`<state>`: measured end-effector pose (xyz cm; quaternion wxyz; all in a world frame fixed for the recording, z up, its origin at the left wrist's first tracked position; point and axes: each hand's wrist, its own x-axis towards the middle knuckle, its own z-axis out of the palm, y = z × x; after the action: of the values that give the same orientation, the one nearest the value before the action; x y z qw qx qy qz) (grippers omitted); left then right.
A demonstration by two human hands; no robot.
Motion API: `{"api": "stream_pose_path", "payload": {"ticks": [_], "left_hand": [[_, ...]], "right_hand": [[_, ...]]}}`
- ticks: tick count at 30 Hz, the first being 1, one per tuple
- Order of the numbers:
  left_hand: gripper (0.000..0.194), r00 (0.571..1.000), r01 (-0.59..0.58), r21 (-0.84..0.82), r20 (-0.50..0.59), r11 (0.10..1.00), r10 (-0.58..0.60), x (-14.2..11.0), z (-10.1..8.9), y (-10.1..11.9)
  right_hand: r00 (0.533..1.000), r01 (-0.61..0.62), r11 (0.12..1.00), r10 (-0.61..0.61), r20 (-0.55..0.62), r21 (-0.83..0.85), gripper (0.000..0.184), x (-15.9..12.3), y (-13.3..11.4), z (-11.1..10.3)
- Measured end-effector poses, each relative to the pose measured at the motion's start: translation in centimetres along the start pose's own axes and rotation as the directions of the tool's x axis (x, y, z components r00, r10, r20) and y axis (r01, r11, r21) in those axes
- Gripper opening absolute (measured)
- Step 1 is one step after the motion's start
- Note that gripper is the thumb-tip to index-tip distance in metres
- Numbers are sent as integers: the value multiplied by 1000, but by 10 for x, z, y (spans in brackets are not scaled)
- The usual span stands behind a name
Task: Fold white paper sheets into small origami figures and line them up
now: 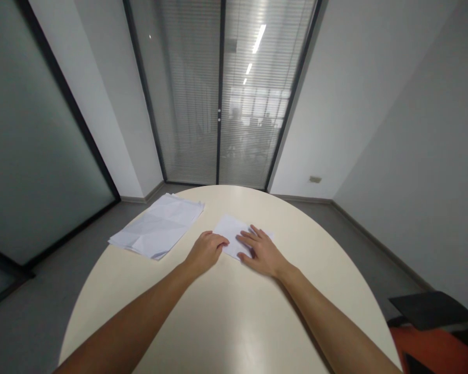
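A small white sheet of paper (231, 227) lies flat on the round table, under both hands. My left hand (206, 253) is closed at its left corner, the thumb and curled fingers pinching the edge. Across its right part my right hand (262, 253) rests with the fingers spread and the palm down. The right hand covers much of that side, so I cannot tell whether the sheet is folded there.
A stack of creased white paper sheets (159, 223) sits on the table (218, 322) at the far left. Past the table's right edge stands a red and black chair (432, 348). Behind is a glass partition with blinds (191, 104).
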<state>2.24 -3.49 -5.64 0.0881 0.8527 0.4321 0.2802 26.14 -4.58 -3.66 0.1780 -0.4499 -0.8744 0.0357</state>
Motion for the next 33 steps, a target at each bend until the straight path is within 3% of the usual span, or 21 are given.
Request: {"api": "stream_pose_path", "payload": {"ticks": [4, 8, 10, 12, 18, 26, 33], "left_hand": [[19, 1000, 15, 80, -25, 997, -13, -3, -5, 10], [26, 1000, 19, 111, -14, 994, -17, -6, -4, 10], [34, 999, -16, 91, 32, 996, 14, -7, -2, 7], [38, 996, -51, 66, 79, 997, 46, -7, 2, 4], [28, 998, -23, 49, 62, 999, 20, -4, 6, 4], [43, 992, -81, 100, 101, 992, 71, -10, 7, 9], [27, 993, -88, 56, 84, 995, 83, -5, 8, 6]], "right_hand": [[999, -36, 999, 35, 41, 36, 40, 1, -11, -8], [991, 115, 978, -125, 50, 175, 28, 0, -14, -14], [978, 186, 960, -202, 59, 208, 32, -1, -13, -11], [972, 197, 962, -216, 88, 188, 46, -4, -11, -5], [968, -22, 997, 2, 250, 77, 80, -5, -7, 6], [960, -142, 990, 140, 244, -11, 83, -4, -7, 6], [957, -188, 981, 194, 216, -48, 80, -1, -2, 7]]}}
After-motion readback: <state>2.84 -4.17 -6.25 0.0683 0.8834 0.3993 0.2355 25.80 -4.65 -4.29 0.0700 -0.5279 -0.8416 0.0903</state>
